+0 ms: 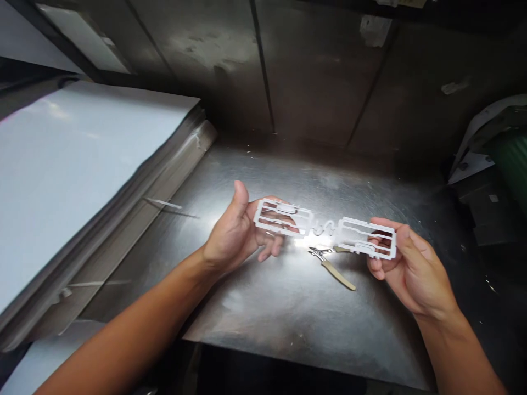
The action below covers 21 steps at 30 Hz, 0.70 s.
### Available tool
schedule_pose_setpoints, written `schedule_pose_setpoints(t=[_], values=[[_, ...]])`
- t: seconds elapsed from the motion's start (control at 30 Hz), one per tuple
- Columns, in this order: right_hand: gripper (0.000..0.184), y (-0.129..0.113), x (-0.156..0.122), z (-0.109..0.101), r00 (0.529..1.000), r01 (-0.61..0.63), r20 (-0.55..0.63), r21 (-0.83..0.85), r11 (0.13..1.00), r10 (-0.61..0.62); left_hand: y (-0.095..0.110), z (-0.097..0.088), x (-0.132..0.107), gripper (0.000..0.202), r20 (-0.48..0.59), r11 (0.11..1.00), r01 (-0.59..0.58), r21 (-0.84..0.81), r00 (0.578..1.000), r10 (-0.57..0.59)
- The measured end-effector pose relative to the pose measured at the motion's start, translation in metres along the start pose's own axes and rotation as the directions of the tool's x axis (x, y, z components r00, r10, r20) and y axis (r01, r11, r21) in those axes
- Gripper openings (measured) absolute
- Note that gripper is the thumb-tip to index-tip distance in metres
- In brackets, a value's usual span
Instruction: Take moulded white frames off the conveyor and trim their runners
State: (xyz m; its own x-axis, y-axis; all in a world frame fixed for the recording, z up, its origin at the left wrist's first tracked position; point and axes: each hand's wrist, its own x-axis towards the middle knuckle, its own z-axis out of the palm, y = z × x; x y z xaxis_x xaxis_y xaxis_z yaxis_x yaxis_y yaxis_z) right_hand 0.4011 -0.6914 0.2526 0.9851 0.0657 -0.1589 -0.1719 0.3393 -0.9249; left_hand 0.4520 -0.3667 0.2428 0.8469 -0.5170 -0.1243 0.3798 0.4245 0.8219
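— Forearms [135, 323] foremost; where are your joined white plastic frames [348, 233]?
— Above the diagonal cutters [331, 268]: your right hand [426, 274] pinches one end, left hand [233, 233] spread behind the other. Twisting could snap the curved link [329, 226].

The left hand [234, 233] and right hand [422, 274] are bare, like both forearms [156, 307] (anything worn below the surface's [263, 318] near edge is lost in shadow).

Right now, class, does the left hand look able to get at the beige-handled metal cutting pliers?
Probably yes: the left hand has its thumb clear of the linked white plastic rectangular frames, the right hand grips them, and one handle of the pliers lies uncovered; the frames overlap the other.
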Motion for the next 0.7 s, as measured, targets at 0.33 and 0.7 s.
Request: schedule_pose_setpoints(t=[0.33, 0.7], values=[[0.058, 0.007, 0.008, -0.013, 0.979, -0.059, -0.202, -0.176, 0.983, 0.022, -0.012, -0.005, -0.002, 0.110, 0.174, 1.000, -0.003, -0.029, 0.985, 0.008], [0.047, 0.008, 0.008, -0.015, 0.985, -0.039, -0.174, -0.209, 0.977, 0.002, -0.009, -0.002, -0.006, 0.110, 0.185, 1.000, -0.001, 0.003, 0.983, 0.001]])
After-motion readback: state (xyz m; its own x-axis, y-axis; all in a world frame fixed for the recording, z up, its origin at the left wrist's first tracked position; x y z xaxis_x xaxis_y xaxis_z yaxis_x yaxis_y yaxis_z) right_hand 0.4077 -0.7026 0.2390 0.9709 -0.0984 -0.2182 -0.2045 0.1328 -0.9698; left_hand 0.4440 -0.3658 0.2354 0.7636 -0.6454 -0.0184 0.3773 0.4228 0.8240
